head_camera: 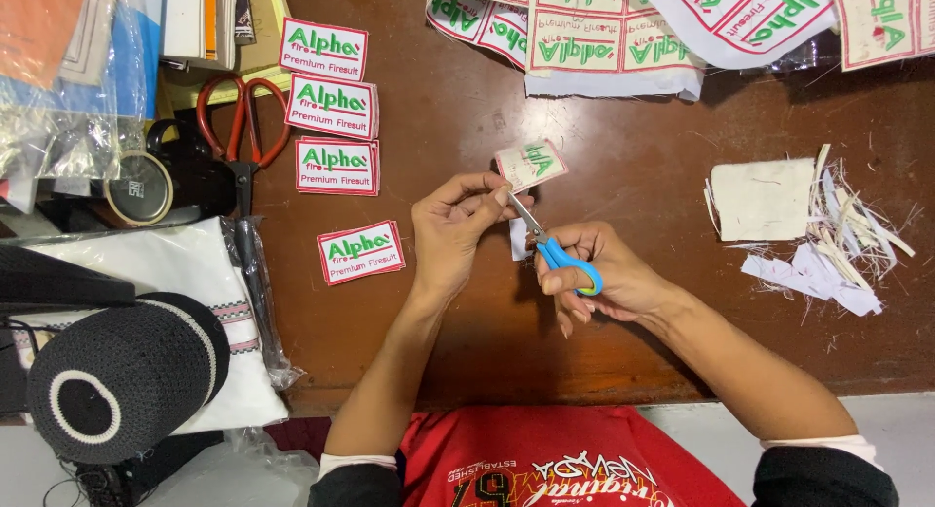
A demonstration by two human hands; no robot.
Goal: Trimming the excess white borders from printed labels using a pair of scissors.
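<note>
Right hand [594, 278], nearest the lens, is curled through the blue-handled scissors [555, 249], blades angled up and left toward the patch [531, 164]. Left hand [453, 225] pinches that white patch by its lower edge, tilted, held above mid-worktop, just beyond the blade tips. Its long axis runs left-low to right-high. Outward: finished patches [336, 108] toward the far-left side by red-handled shears [239, 117], an uncut sheet [604, 39] at the far edge, trimmings [838, 244] to the right.
</note>
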